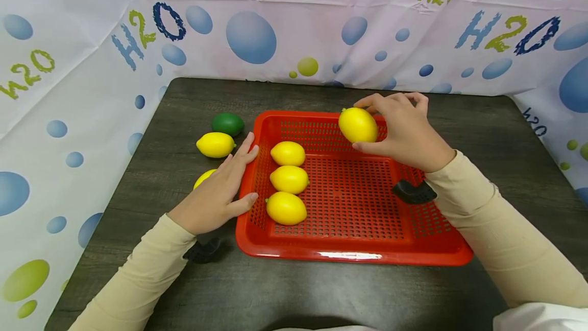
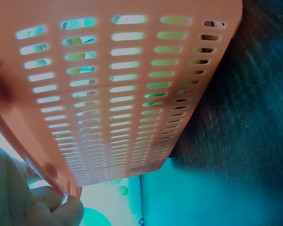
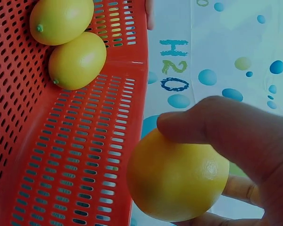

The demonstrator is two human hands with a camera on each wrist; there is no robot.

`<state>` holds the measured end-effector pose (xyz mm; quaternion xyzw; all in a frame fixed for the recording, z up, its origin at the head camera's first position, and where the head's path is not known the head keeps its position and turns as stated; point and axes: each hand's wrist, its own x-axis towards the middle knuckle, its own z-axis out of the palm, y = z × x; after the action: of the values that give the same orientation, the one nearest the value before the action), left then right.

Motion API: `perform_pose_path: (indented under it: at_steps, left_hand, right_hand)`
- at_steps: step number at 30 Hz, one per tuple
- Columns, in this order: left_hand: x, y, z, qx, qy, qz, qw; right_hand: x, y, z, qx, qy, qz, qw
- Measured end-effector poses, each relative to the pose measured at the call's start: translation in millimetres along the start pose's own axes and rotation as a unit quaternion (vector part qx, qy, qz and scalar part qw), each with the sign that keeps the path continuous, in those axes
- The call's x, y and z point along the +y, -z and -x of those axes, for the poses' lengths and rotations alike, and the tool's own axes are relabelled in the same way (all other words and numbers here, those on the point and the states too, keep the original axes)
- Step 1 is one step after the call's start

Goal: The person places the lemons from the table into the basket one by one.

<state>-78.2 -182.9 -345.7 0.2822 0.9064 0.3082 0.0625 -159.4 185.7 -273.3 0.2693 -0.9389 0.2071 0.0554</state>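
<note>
My right hand (image 1: 404, 129) pinches a yellow lemon (image 1: 358, 125) between thumb and fingers, above the back part of a red perforated plastic basket (image 1: 353, 257). In the right wrist view the thumb lies across this lemon (image 3: 179, 181). My left hand (image 1: 220, 190) rests at the basket's left rim with its fingers extended. Inside the basket, along the left side, lie three lemons in a column: a back one (image 1: 288, 154), a middle one (image 1: 289, 180) and a front one (image 1: 286, 208). The left wrist view shows the basket's slotted wall (image 2: 127, 89) beside the left fingers.
Left of the basket, a dark green lemon-shaped fruit (image 1: 227, 124) lies behind a yellow lemon (image 1: 215, 145). Another lemon (image 1: 203, 178) is partly hidden by the left hand. The dark wood-patterned table (image 1: 151, 167) is backed by a curtain (image 1: 312, 24) printed with bubbles.
</note>
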Motion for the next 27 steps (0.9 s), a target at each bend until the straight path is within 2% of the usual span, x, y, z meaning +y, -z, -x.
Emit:
perform_pose_path:
  at_steps: [14,27]
  left_hand:
    - [0.5,0.8,0.1,-0.001,0.001,-0.001,1.0000]
    - [1.4,0.2,0.8,-0.001,0.003,0.001,1.0000]
  right_hand:
    - [-4,-6.0,-3,-0.009,0.014,-0.003,1.000]
    - [-11,-15.7,-13,-0.038,0.034,-0.001,0.999]
